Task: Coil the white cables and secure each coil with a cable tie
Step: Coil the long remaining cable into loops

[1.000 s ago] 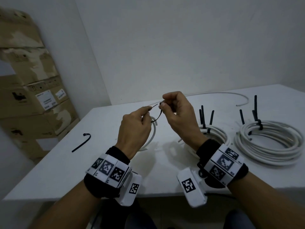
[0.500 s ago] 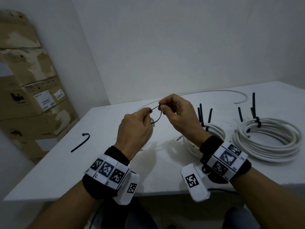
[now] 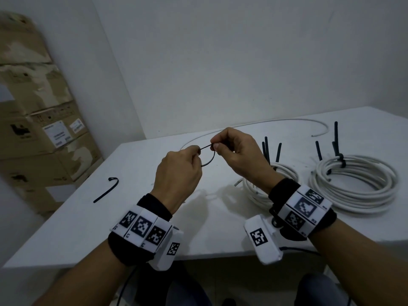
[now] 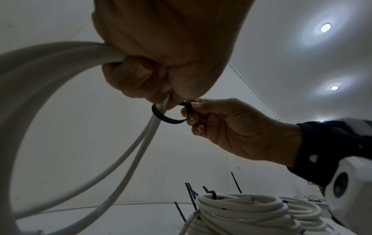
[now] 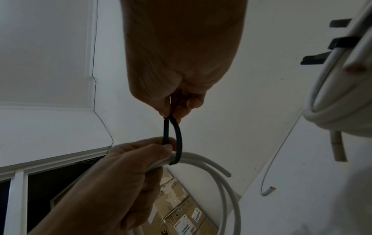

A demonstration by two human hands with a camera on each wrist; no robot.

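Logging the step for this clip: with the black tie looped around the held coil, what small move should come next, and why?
Probably pull the cable tie snug. It forms a slack loop around the white coil that the left hand grips, and the right hand pinches its ends together; whether the tail is threaded through the head cannot be seen.

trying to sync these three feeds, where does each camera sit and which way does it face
Head: worn on the head, facing forward and down at the white table; shows both forearms, left hand and right hand meeting on the black cable tie.
Left wrist: under the left wrist, looking up along the hand; shows the left hand gripping the white cable coil.
Right wrist: under the right wrist, looking along the fingers; shows both hands.
Shared: all three show the tie looped round the held coil.
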